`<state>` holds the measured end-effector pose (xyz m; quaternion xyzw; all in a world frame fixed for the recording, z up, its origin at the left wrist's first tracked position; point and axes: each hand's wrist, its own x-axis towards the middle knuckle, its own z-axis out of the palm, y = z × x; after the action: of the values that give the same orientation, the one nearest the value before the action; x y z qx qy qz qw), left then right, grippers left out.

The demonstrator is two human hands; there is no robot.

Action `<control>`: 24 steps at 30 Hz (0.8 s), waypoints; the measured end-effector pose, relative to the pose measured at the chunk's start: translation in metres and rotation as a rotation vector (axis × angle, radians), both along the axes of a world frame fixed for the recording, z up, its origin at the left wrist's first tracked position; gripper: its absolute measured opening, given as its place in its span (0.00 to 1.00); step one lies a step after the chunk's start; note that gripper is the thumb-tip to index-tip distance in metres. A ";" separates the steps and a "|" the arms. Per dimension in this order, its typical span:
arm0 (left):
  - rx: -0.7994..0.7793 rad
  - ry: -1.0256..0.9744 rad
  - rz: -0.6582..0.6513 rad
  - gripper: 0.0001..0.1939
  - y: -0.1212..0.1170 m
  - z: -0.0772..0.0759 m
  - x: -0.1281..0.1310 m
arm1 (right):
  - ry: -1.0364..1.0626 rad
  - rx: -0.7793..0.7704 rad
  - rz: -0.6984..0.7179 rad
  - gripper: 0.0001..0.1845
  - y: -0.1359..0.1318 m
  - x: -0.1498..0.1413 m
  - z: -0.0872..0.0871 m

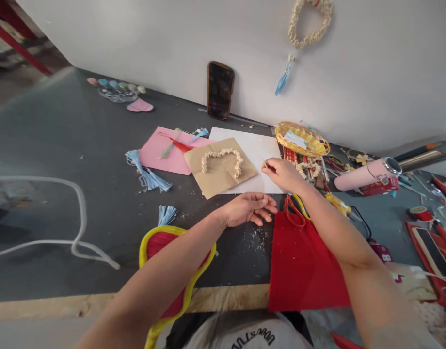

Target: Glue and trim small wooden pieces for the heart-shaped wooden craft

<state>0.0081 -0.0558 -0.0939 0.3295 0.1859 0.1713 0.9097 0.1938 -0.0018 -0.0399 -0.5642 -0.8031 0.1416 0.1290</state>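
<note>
My left hand [249,209] hovers over the dark table with its fingers loosely apart and nothing visible in them. Above and to its right, my right hand [285,174] is closed in a pinch over the white paper [268,151]; a thin, pale tip shows at its fingertips, too small to name. Left of that hand, a curved string of cream beads or tiny blossoms [223,153] lies on a square of brown paper [212,186]. Scissors with red and yellow handles [294,213] lie below my right wrist, touching the red cloth [305,271].
Pink paper [150,152] and blue tassels [148,174] lie left. A phone [220,90] leans on the wall, where a heart-shaped garland [294,39] hangs. Right are a yellow basket [281,130], pink bottle [364,175] and tools. A yellow-edged red piece [161,242] lies under my left arm.
</note>
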 end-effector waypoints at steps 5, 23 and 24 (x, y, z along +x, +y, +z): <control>0.098 -0.003 -0.178 0.17 -0.001 0.004 -0.004 | 0.087 -0.132 -0.021 0.08 -0.004 -0.031 -0.003; 0.151 0.043 -0.210 0.23 -0.003 0.001 0.000 | 0.240 -0.262 -0.179 0.09 0.011 -0.053 -0.031; 0.149 0.046 -0.209 0.23 -0.003 0.001 0.000 | 0.247 -0.272 -0.178 0.09 0.012 -0.053 -0.032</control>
<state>0.0085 -0.0587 -0.0934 0.4177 0.1583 0.0815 0.8910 0.1406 0.0103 -0.0715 -0.6234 -0.7019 0.3047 0.1610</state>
